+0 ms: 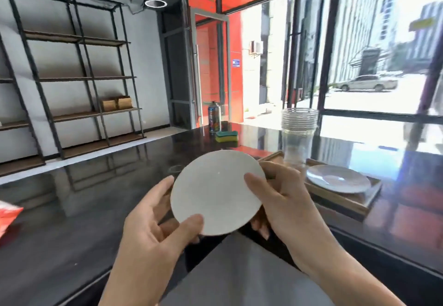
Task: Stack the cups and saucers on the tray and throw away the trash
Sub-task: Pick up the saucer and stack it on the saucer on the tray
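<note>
Left hand (153, 224): fingers clamped on white saucer (217, 191), thumb on near rim.
Right hand (280, 200): thumb on top face, fingers beneath the right rim.
Saucer: held tilted above the tabletop (72, 229) edge, left of wooden tray (345, 201).
Tray: second saucer (338, 178), stacked clear cups (298, 133) behind.
Open room: bare tabletop at left.

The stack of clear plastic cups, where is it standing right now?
The stack of clear plastic cups stands on the far left end of the wooden tray, right of centre in the head view, beside the saucer lying on that tray.
</note>
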A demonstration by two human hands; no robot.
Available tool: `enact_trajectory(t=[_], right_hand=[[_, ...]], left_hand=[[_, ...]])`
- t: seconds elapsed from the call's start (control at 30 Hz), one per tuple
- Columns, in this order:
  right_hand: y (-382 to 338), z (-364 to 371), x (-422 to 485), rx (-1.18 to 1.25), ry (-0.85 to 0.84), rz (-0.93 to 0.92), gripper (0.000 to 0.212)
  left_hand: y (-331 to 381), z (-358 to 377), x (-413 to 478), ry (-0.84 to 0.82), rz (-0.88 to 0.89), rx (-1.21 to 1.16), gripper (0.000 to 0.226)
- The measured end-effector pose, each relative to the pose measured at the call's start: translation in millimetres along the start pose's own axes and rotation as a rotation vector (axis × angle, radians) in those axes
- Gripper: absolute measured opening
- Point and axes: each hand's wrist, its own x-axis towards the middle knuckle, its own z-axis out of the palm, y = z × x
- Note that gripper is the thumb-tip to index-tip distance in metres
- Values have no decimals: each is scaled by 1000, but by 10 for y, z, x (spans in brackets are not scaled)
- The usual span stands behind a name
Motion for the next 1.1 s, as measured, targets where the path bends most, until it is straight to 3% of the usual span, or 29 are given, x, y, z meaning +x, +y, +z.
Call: enact_trajectory(t=[0.17, 0.33, 0.43, 0.73, 0.87, 0.97, 1.1], right_hand=[[123, -1208, -280, -176, 402, 4, 21], [267, -2049, -306, -258, 506, 48, 21], [355, -2396, -174, -278, 498, 75, 19], [657, -2851, 319, -136, 299, 275, 16], [755, -2931, 388, -151, 260, 317, 15], [814, -2950, 406, -151, 259, 347, 16], [871, -2957, 436, -177, 240, 404, 17]], left_hand=[[-107, 1296, 124, -401, -28, -72, 58], [-158, 2178, 234, -623, 0, -29, 52], [-247, 2499, 369, -626, 14, 13, 60], [-527, 2919, 714, -534, 21, 68, 43], [-635, 3006, 758, -523, -33, 64, 63], [-748, 3049, 786, -527, -59, 74, 35], [-861, 3065, 832, -542, -87, 65, 32]])
